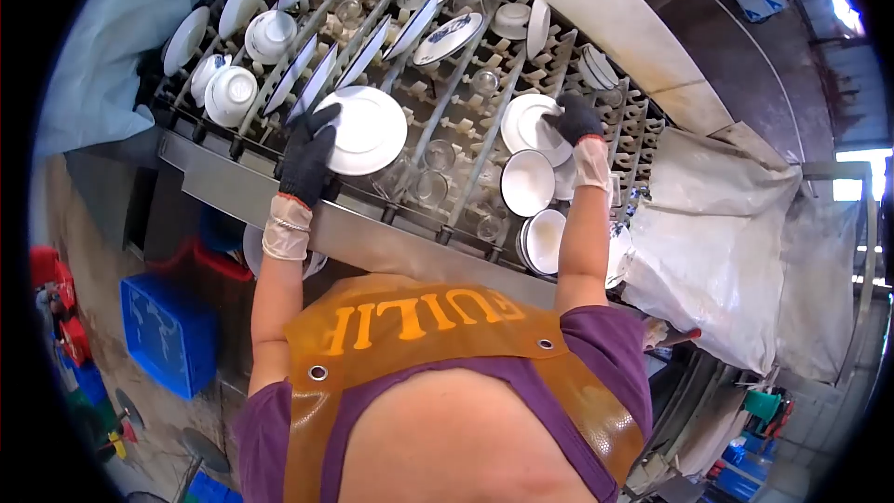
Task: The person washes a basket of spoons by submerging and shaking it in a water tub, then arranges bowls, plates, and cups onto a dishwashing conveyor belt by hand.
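My left hand [305,156], in a dark glove, is closed on the left edge of a round white plate [369,130] above the pegged conveyor rack [456,144]. Farther right, my gloved right hand [578,119] grips the right edge of another white plate [528,121]. Just below that plate a white bowl [527,183] faces me, and stacked bowls [544,240] stand nearer my body. Small clear glasses [432,188] lie on the rack between my hands. Blue-rimmed plates [363,51] lean in rows beyond my left hand.
More bowls [231,96] and plates [245,2] fill the rack's left and far side. A metal ledge [372,240] runs along its near edge. A pale plastic curtain [717,196] hangs at the right, and a blue crate [168,335] stands on the floor at the left.
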